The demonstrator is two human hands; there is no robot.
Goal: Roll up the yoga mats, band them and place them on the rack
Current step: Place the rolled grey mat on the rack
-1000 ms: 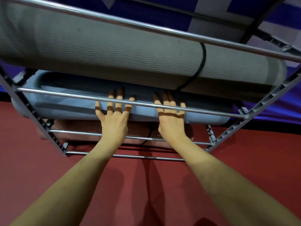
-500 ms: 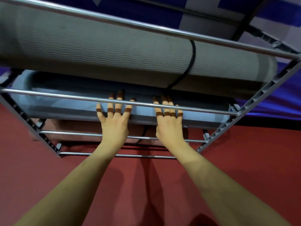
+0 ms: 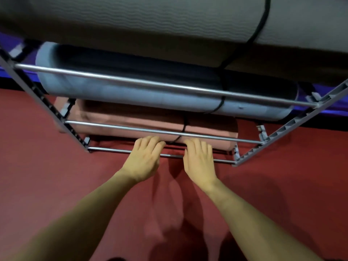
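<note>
Three rolled mats lie on the metal rack (image 3: 113,77), each with a black band round it. The grey mat (image 3: 169,21) is on the top tier, the blue mat (image 3: 131,97) on the middle tier and the pink mat (image 3: 131,127) on the bottom tier. My left hand (image 3: 145,157) and my right hand (image 3: 199,159) reach side by side over the lowest rail. Their fingertips meet the front lower edge of the pink mat, either side of its band (image 3: 185,125). The left fingers bend loosely, the right ones lie straighter, and neither hand grips anything.
The rack stands on a red floor (image 3: 56,176) that stretches towards me. Grey plastic side frames (image 3: 293,125) close the rack at left and right. A dark blue surface (image 3: 335,104) lies behind it.
Both hands left the blue mat on the middle tier and dropped to the pink mat on the bottom tier. My view tilted down and moved closer to the rack.
</note>
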